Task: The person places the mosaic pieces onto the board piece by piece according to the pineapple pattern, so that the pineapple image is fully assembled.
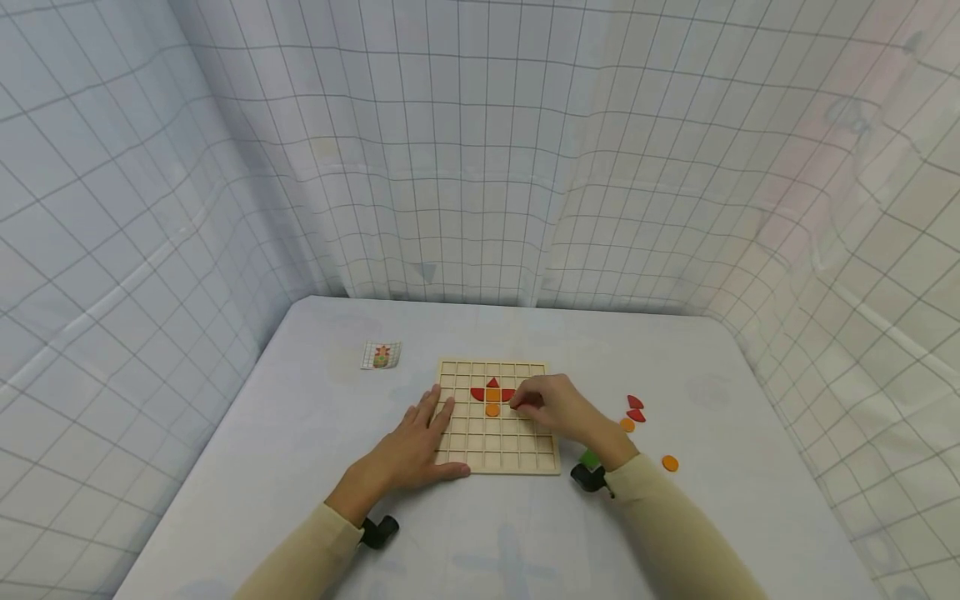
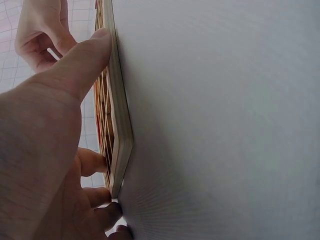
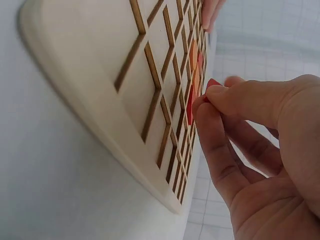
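A pale wooden grid board [image 1: 498, 454] lies on the white table. Along its left side rests my left hand [image 1: 411, 450], fingers spread and fairly straight, with the thumb [image 2: 92, 55] against the near edge. My right hand [image 1: 562, 407] is over the board's right half, pinching a small red piece [image 3: 213, 83] between thumb and forefinger; the fingertips hide most of its shape. Just left of those fingertips, an orange square [image 1: 492, 395] sits in a cell between two red curved pieces [image 1: 478, 393]. A red triangle [image 1: 492, 383] is above the square and an orange disc [image 1: 492, 410] below.
A small picture card [image 1: 381, 356] with a gridded pattern lies at the back left. Right of the board are two red curved pieces [image 1: 636, 415] and two orange discs [image 1: 670, 463]. Something green [image 1: 590, 458] shows partly beneath my right wrist. Gridded white curtains [image 1: 450, 208] surround the table.
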Tool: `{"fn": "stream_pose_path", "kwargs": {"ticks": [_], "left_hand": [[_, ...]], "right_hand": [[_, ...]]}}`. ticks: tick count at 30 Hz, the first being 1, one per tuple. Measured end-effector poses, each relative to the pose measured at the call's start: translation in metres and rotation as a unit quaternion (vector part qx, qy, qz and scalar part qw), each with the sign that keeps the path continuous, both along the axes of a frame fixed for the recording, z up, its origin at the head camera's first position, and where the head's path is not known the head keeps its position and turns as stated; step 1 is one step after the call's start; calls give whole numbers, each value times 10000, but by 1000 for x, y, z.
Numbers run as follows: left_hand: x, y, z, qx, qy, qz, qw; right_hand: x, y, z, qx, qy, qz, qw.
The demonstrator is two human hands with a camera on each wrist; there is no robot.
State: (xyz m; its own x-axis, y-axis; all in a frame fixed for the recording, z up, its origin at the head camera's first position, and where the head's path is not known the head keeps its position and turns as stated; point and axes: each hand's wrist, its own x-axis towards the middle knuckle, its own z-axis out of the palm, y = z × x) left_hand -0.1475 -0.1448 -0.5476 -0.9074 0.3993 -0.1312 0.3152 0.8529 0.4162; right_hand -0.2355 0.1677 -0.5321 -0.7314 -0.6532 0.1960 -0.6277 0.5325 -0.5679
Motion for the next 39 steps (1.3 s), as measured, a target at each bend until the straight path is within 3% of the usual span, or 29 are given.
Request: {"fn": "stream_pose_path", "kwargs": {"ticks": [4,15,25,39], "left_hand": [[0,0,0,-7,-32,26,10000],[1,0,2,-28,-34,11,10000],[0,1,1,-33,-27,0,10000],[3,2,6,-104,-43,-5,9999]], "right_hand": [[-2,-8,-1,36,-171,-93,9998],[-3,-16,-7,232,174,-518,9982],[2,-24,-9,23,-167,-924,9956],[1,-26,-8,186,-479,-878,9948]]}}
